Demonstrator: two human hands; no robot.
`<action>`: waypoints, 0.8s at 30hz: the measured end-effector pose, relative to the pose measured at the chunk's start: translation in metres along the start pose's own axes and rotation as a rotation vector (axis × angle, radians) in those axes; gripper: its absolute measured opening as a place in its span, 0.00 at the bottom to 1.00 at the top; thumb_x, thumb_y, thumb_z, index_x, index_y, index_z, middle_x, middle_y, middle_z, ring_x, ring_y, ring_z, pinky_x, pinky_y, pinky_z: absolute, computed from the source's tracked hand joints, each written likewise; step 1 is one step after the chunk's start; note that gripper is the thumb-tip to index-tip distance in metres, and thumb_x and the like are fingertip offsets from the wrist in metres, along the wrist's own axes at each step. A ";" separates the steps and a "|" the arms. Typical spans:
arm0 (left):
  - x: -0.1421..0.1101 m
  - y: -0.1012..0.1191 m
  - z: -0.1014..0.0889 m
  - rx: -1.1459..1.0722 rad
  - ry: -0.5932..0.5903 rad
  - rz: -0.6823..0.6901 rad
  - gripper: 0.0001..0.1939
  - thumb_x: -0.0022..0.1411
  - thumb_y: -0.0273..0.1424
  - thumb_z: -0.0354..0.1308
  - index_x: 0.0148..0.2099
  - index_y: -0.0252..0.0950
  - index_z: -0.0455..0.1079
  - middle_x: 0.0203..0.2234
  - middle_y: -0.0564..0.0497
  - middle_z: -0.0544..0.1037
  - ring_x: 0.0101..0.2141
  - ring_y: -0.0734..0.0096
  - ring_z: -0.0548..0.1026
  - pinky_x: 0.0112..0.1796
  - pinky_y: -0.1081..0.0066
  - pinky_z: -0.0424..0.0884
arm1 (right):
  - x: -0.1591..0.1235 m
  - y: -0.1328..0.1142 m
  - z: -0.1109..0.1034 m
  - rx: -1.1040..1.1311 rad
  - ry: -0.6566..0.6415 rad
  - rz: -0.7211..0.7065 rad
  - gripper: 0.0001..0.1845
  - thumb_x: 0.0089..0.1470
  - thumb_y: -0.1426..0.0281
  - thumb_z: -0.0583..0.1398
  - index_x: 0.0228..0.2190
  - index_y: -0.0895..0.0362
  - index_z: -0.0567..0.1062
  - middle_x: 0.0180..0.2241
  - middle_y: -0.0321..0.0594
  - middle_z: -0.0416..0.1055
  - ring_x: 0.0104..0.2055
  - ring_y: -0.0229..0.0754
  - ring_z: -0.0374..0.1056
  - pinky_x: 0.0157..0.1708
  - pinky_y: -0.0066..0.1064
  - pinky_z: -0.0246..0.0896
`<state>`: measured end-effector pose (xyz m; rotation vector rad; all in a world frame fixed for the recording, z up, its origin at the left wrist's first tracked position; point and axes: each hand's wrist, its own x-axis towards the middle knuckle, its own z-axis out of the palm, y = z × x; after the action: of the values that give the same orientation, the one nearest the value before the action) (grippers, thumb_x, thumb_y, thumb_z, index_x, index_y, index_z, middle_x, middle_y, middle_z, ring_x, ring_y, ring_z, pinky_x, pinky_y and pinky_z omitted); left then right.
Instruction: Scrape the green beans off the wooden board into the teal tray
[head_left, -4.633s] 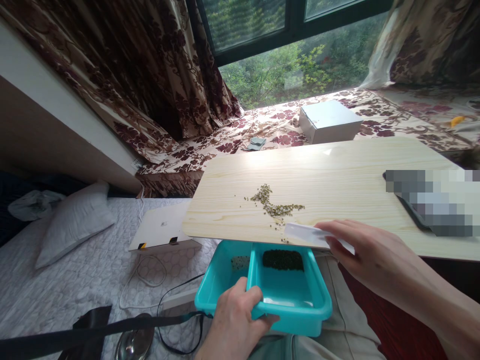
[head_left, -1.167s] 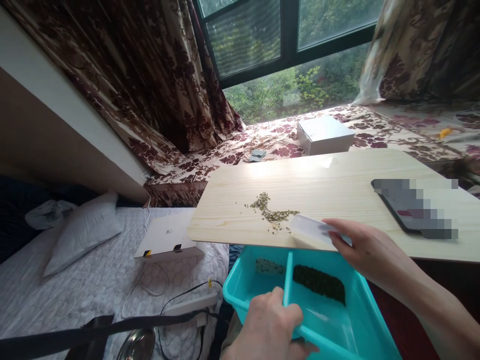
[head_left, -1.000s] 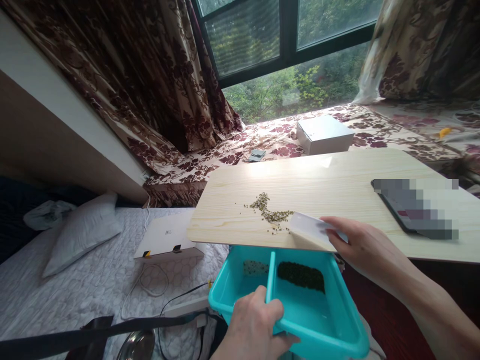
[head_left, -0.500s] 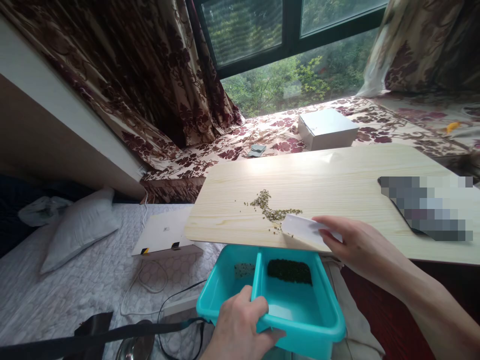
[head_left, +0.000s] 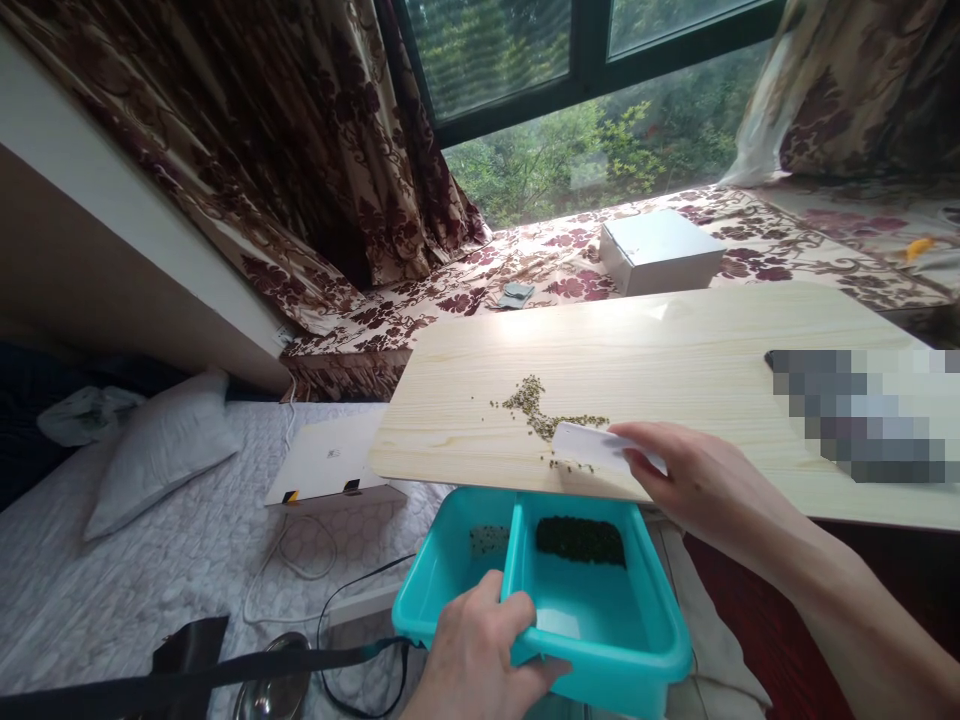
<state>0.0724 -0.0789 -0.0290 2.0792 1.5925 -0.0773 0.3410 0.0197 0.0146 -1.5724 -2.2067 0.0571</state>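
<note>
My left hand [head_left: 480,640] grips the near rim of a turquoise two-compartment bin [head_left: 600,640], at its divider, just below the table's front edge. Dark green beans [head_left: 580,541] lie heaped in the bin's right compartment; a few specks lie in the left one. My right hand [head_left: 682,465] pinches a thin white plastic scraper [head_left: 589,445], its edge on the light wood tabletop [head_left: 675,350]. Loose small greenish beans [head_left: 544,415] are strewn in a curved patch beside and behind the scraper, and a few lie in front of it near the table edge.
A dark phone-like device [head_left: 847,420], partly blurred out, lies at the table's right. Behind stands a silver box [head_left: 664,250] on the window seat. To the left, a white box [head_left: 330,460], a pillow [head_left: 161,450], cables and a metal bowl [head_left: 274,680] rest on the bed.
Over the last second my right hand has moved the scraper left, over the front of the bean patch. The bin, in my left hand, has shifted left and levelled.
</note>
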 end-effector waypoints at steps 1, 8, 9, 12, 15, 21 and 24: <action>0.000 0.000 0.001 0.007 0.008 -0.008 0.14 0.54 0.34 0.74 0.30 0.40 0.70 0.31 0.55 0.70 0.34 0.64 0.74 0.32 0.70 0.61 | 0.002 -0.001 0.001 -0.009 0.001 0.000 0.18 0.56 0.73 0.55 0.42 0.51 0.82 0.38 0.39 0.84 0.34 0.46 0.80 0.28 0.31 0.69; -0.001 -0.001 0.000 -0.026 0.011 0.005 0.13 0.54 0.33 0.73 0.30 0.40 0.70 0.32 0.54 0.71 0.34 0.64 0.74 0.32 0.70 0.61 | 0.005 -0.009 0.002 0.031 -0.062 -0.025 0.18 0.57 0.75 0.55 0.44 0.52 0.81 0.40 0.40 0.84 0.37 0.45 0.80 0.31 0.31 0.70; -0.001 -0.001 -0.001 -0.037 0.001 0.012 0.12 0.55 0.33 0.73 0.31 0.40 0.70 0.32 0.54 0.71 0.34 0.63 0.74 0.32 0.70 0.61 | 0.004 -0.009 0.001 0.041 -0.070 -0.027 0.19 0.57 0.75 0.55 0.44 0.52 0.81 0.40 0.40 0.84 0.37 0.46 0.80 0.31 0.31 0.70; -0.001 -0.001 -0.002 -0.034 -0.003 -0.002 0.12 0.55 0.33 0.73 0.32 0.40 0.71 0.32 0.54 0.72 0.34 0.63 0.74 0.31 0.70 0.61 | 0.004 -0.008 0.001 0.031 -0.055 -0.014 0.18 0.57 0.74 0.55 0.44 0.52 0.81 0.40 0.41 0.84 0.38 0.46 0.80 0.31 0.31 0.70; -0.001 -0.001 -0.003 -0.028 0.001 -0.012 0.12 0.54 0.34 0.73 0.31 0.40 0.71 0.32 0.54 0.71 0.34 0.63 0.74 0.31 0.71 0.61 | 0.006 -0.009 0.004 0.013 -0.042 -0.004 0.18 0.57 0.75 0.55 0.43 0.52 0.82 0.39 0.42 0.84 0.36 0.46 0.80 0.30 0.32 0.70; -0.001 -0.003 -0.002 -0.033 0.009 -0.018 0.11 0.54 0.32 0.73 0.32 0.40 0.72 0.32 0.54 0.72 0.34 0.63 0.74 0.32 0.70 0.61 | 0.003 -0.015 0.001 0.056 -0.062 -0.054 0.18 0.56 0.77 0.55 0.42 0.52 0.82 0.41 0.41 0.84 0.38 0.46 0.80 0.31 0.32 0.71; -0.001 -0.001 -0.001 -0.023 0.030 -0.014 0.11 0.53 0.31 0.73 0.31 0.40 0.71 0.31 0.55 0.71 0.34 0.64 0.74 0.31 0.70 0.60 | 0.004 -0.014 -0.002 0.062 -0.072 -0.052 0.18 0.57 0.77 0.55 0.43 0.53 0.81 0.41 0.42 0.84 0.38 0.47 0.80 0.32 0.34 0.72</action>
<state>0.0709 -0.0790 -0.0283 2.0610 1.6175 -0.0329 0.3282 0.0176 0.0214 -1.5006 -2.2774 0.1678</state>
